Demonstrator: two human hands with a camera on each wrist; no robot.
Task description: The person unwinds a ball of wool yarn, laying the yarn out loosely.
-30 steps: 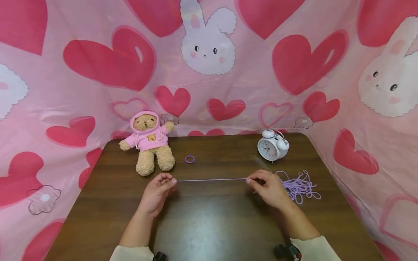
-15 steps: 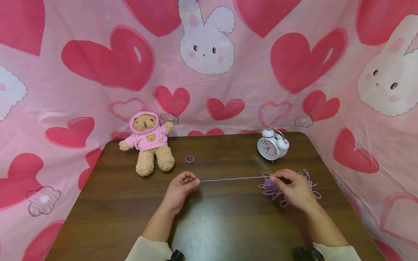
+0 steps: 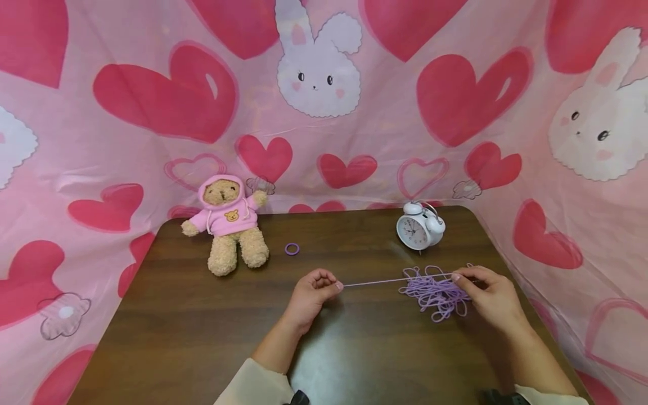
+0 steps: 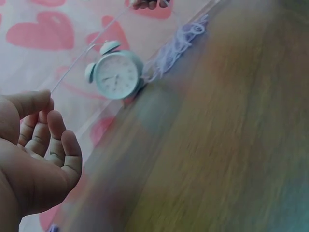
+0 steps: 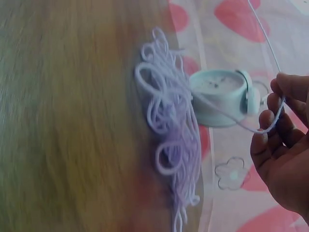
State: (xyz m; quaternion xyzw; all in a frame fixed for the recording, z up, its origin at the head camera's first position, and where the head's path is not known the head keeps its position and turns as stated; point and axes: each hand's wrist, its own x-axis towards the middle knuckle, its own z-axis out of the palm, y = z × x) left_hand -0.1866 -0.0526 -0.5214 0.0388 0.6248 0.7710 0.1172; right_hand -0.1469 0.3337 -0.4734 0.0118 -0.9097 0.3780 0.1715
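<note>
A stretch of lilac yarn (image 3: pixel 377 282) runs taut between the two hands over the table. My left hand (image 3: pixel 315 298) pinches one end of it between thumb and forefinger, the other fingers loosely bent. On the right, my right hand (image 3: pixel 491 295) pinches the yarn further along, with thumb and forefinger together. From the right hand the strand hangs over the fingers and leads down to a loose yarn pile (image 5: pixel 171 116), seen in the right wrist view. In the head view the taut strand crosses above that pile, partly covering its back edge.
A white twin-bell alarm clock (image 3: pixel 419 226) stands behind the yarn pile. A teddy bear (image 3: pixel 233 222) in a pink hoodie sits at the back left, beside a small purple ring (image 3: pixel 292 249). Pink heart-and-bunny cloth (image 3: pixel 385 129) hangs around the brown table (image 3: pixel 202 337).
Both hands have moved to the right, keeping the yarn stretched between them. The right hand has passed across the pile to its right side, and more of the pile shows.
</note>
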